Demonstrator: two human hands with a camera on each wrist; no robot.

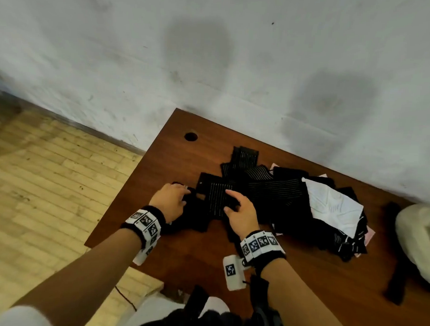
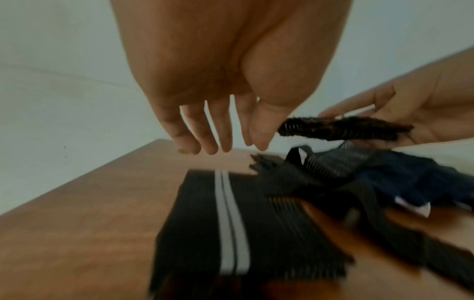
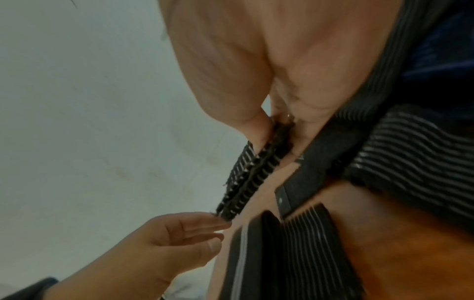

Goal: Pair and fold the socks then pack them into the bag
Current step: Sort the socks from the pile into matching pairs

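My right hand [image 1: 232, 202] pinches a folded black sock with thin pale stripes [image 1: 216, 197] between thumb and fingers, held just above the table. The right wrist view shows the sock [image 3: 251, 176] edge-on, squeezed in the right hand [image 3: 279, 132]. My left hand [image 1: 183, 191] is beside it with fingers straight; in the right wrist view its fingertips [image 3: 220, 223] touch the sock's free end. Under the hands another black sock with two white bands [image 2: 231, 223] lies flat. The cream bag [image 1: 418, 238] sits at the table's right edge.
A loose pile of black striped socks [image 1: 281, 187] with a white sock [image 1: 329, 206] on top fills the table's middle. The bag's black strap [image 1: 396, 254] trails across the brown table [image 1: 184, 161]. A cable hole [image 1: 191, 136] is near the far left corner. A wall stands behind.
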